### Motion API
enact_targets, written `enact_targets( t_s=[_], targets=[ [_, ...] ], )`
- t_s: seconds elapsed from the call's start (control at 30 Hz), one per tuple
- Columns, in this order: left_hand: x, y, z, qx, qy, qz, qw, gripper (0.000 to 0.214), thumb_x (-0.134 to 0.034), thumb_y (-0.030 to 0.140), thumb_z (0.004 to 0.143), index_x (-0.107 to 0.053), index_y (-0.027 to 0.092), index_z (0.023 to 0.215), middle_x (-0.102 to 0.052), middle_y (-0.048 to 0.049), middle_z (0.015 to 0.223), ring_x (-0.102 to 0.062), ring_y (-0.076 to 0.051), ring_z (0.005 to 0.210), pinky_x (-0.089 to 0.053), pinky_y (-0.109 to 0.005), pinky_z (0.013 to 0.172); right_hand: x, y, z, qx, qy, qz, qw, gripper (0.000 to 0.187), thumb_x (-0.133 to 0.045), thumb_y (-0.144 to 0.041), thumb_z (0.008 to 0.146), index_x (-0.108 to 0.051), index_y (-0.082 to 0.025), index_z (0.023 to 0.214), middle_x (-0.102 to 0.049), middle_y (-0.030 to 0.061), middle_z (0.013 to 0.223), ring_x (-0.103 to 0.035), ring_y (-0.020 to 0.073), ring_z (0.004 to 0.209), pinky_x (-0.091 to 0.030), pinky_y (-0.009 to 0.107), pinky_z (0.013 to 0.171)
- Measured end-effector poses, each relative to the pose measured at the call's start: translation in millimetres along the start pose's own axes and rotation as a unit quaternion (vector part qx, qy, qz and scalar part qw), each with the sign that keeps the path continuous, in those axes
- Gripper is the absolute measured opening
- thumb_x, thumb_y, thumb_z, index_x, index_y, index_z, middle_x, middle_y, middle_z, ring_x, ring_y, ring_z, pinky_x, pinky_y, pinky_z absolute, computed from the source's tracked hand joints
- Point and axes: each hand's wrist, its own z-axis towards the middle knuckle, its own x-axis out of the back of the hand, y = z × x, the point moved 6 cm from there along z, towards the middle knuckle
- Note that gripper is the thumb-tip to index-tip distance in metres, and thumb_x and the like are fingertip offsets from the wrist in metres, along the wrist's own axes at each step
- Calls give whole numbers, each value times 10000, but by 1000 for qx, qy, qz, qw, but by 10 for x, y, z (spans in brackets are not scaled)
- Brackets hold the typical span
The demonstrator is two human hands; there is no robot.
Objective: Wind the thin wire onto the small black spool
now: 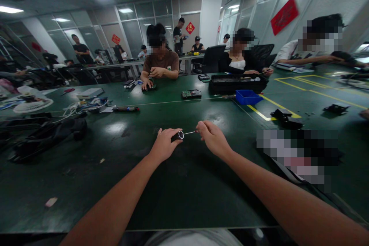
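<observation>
My left hand (165, 144) is wrapped round a small black cylindrical part (178, 136) with a pale ring at its end, held just above the green table (184, 192). Facing it, my right hand (212, 136) pinches a screwdriver (189, 133) whose thin metal shaft points left at the ringed end. A bit of red shows at my right fingertips, while the rest of the handle is hidden in the hand. Whether the tip touches the part or only lies close to it, I cannot tell.
Beyond my hands lie a circuit-board part (191, 94), a blue bin (248, 97) and a long black casing (238, 83). Black parts (286, 118) sit right, a black bag-like item (52, 136) and a tool (126, 109) left. Several people work across the table.
</observation>
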Motion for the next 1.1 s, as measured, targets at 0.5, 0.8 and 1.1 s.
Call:
enact_targets(
  t_s=[0.5, 0.8, 1.1],
  targets=[
    [-3, 11, -2, -1, 3, -12, 1000, 400, -647, 297, 898, -596, 305, 1295, -650, -43, 1247, -552, -255, 1202, -170, -627, 1175, 26, 41, 32, -20, 45, 76, 996, 275, -502, -458, 920, -632, -216, 926, -641, 12, 770, -571, 160, 638, -476, 310, 605],
    [147, 98, 25, -62, 72, -36, 995, 387, -616, 244, 917, -588, 271, 1302, -627, -62, 1282, -550, -230, 1211, -253, -545, 1178, -97, 271, 72, -197, 29, 401, 894, 207, -624, -366, 879, -633, -185, 780, -588, 1, 655, -553, 139, 600, -543, 349, 725],
    [85, -57, 59, -19, 28, -5, 999, 384, -616, 244, 919, -591, 288, 1299, -620, -52, 1292, -541, -254, 1230, -207, -621, 1170, -9, 340, 110, -158, 67, 357, 918, 198, -682, -390, 847, -645, -202, 796, -614, -4, 693, -577, 132, 635, -546, 305, 688]
  ],
)
